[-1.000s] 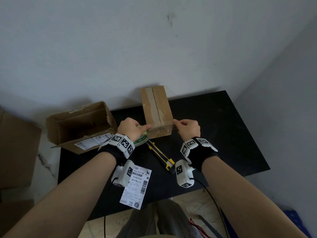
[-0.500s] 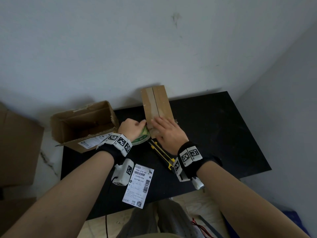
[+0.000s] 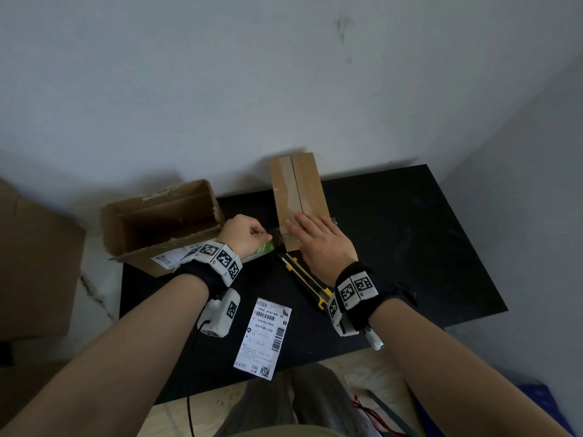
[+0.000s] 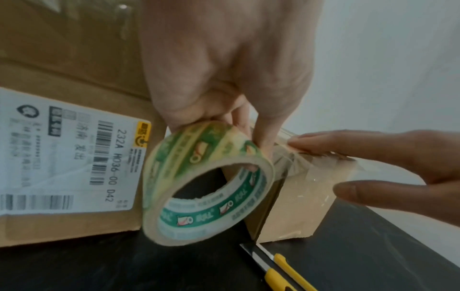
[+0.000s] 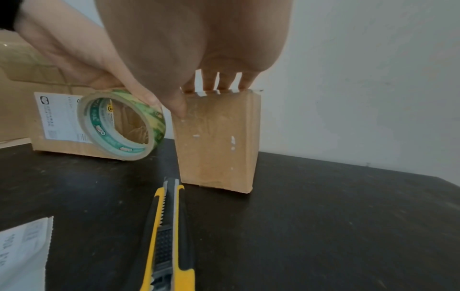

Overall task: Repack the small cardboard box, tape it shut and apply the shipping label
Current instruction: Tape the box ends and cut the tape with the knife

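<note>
The small cardboard box [image 3: 299, 190] stands closed on the black table [image 3: 410, 241], a strip of clear tape along its top seam. My right hand [image 3: 310, 233] lies flat on the near end of its top, straight fingers [image 5: 211, 83] pressing the tape and the thumb against the near face [image 5: 219, 141]. My left hand [image 3: 249, 234] grips the green-printed tape roll [image 4: 206, 183] just left of the box; tape stretches from the roll to the box edge. The shipping label [image 3: 263, 337] lies loose on the table near me.
A larger open cardboard box [image 3: 161, 222] with a label on its side sits at the table's left edge. A yellow and black utility knife [image 3: 304, 280] lies in front of the small box. The wall is right behind the table.
My right hand moved from the box's right near corner onto its top and now lies flat on the tape. My left hand drew the roll slightly left, away from the box.
</note>
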